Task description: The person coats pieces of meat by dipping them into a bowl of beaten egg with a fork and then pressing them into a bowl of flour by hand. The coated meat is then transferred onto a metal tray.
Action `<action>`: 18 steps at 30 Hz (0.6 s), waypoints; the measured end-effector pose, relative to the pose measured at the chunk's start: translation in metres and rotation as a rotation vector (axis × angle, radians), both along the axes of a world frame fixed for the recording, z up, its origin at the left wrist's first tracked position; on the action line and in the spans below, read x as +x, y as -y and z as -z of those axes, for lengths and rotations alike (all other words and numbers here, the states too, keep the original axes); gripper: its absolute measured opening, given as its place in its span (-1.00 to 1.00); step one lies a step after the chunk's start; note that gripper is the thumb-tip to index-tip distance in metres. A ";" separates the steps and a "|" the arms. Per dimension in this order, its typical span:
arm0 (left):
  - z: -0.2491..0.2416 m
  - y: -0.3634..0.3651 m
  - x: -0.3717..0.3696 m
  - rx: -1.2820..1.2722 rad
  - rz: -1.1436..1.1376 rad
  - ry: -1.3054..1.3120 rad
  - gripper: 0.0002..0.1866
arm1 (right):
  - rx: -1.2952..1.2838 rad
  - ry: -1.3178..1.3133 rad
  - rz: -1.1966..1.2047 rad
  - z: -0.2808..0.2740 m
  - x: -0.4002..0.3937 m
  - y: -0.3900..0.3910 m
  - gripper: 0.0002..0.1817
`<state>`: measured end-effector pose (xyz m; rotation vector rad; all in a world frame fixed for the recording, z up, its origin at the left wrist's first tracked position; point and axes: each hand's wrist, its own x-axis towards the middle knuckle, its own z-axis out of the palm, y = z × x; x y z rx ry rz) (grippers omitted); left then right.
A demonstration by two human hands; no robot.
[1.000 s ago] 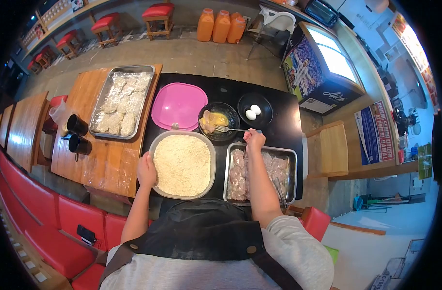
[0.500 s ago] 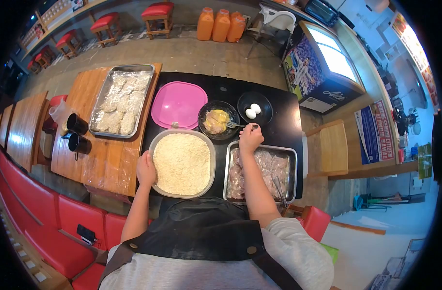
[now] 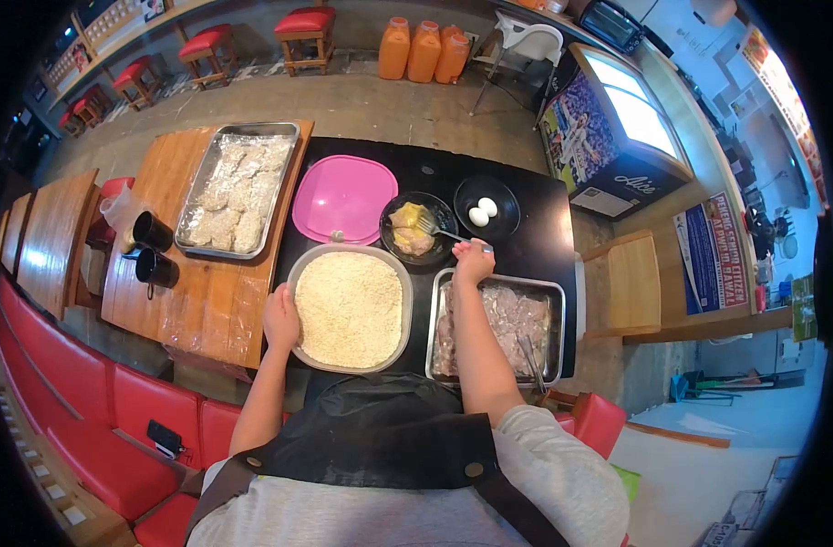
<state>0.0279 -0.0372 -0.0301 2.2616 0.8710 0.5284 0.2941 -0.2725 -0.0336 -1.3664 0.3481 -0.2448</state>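
My right hand (image 3: 474,263) is closed around the handle of a fork (image 3: 444,232). The fork's tines touch a piece of raw meat (image 3: 411,239) coated in yellow egg, inside a dark bowl (image 3: 387,246). On the left, my left hand (image 3: 281,317) grips the side of a plastic tub (image 3: 407,314) filled with pale breadcrumbs (image 3: 348,308); some of its fingers are hidden. Beneath my right forearm lies a metal tray (image 3: 559,319) of raw meat pieces (image 3: 507,319), with a metal utensil (image 3: 530,357) resting in it.
A pink lid (image 3: 345,201) lies behind the tub. Two white eggs (image 3: 482,212) sit on a black plate (image 3: 503,196). On the wooden table (image 3: 188,314) stand a tray (image 3: 284,196) of breaded pieces and two black mugs (image 3: 156,268).
The fork and my right hand have shifted slightly, and the meat in the bowl has turned over or moved. The whole view has drifted a little. My left hand stays at the tub.
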 end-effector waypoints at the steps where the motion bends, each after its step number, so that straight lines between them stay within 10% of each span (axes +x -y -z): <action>1: 0.001 -0.001 0.000 0.005 -0.001 0.001 -0.66 | 0.187 -0.080 -0.047 0.008 0.005 0.000 -0.90; 18: -0.004 0.002 0.000 0.026 -0.012 0.017 -0.69 | 0.220 -0.256 -0.194 0.009 0.000 0.018 -0.94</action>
